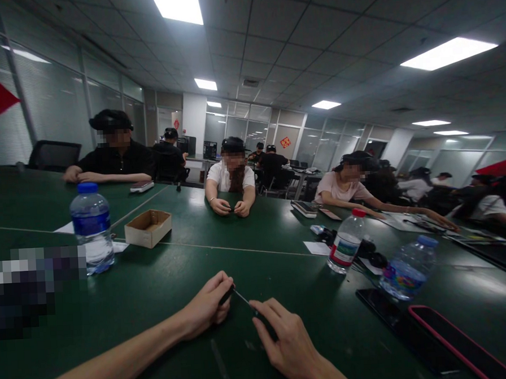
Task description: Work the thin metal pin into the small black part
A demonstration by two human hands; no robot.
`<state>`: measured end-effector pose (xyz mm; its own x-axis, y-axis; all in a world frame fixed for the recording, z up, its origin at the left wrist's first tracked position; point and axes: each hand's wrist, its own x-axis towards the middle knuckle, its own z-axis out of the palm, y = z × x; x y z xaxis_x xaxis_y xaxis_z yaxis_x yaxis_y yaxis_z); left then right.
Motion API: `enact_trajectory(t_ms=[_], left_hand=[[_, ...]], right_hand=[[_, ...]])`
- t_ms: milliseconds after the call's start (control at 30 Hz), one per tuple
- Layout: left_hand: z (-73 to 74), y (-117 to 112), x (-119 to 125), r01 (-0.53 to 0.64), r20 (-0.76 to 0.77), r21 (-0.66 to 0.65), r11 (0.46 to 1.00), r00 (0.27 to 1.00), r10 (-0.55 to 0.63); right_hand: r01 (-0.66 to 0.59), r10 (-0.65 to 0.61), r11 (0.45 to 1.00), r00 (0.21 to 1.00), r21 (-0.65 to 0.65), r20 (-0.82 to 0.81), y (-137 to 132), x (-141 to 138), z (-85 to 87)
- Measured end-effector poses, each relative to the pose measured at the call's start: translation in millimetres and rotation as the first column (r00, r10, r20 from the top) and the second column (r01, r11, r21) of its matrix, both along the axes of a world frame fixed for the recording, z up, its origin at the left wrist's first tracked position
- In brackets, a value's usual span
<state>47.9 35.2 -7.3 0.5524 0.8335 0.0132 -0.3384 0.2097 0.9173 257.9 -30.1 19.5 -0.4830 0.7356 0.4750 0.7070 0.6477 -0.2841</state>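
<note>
Over the green table (pixel 193 351), my left hand (pixel 206 308) is closed around the black handle of what looks like a small screwdriver (pixel 228 294). Its thin metal shaft points right, toward my right hand (pixel 284 338). My right fingers are bent together at the tip of the shaft, around a small dark piece (pixel 256 312) that they mostly hide. I cannot tell what that piece is.
An open cardboard box (pixel 148 235) and a blue-capped bottle (pixel 91 229) stand ahead on the left. On the right are a red-capped bottle (pixel 347 242), another blue-capped bottle (pixel 409 272), a dark phone (pixel 380 307) and a pink-edged phone (pixel 456 343). Several people sit around.
</note>
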Motion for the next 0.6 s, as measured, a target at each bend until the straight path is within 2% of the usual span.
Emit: enact_trajectory(t_ms=[400,600], left_hand=[[1.4,-0.6,-0.9,0.011,-0.031,0.022,1.0,0.999,-0.01],[4.7,-2.1,-1.1,0.033,-0.028,0.005,0.999,0.999,-0.032]], right_hand=[[-0.044,0.044,0.999,0.999,-0.006,0.01,1.7,2.2,-2.5],[-0.019,0.02,0.998,0.999,-0.054,0.025,2.2,2.4,-2.0]])
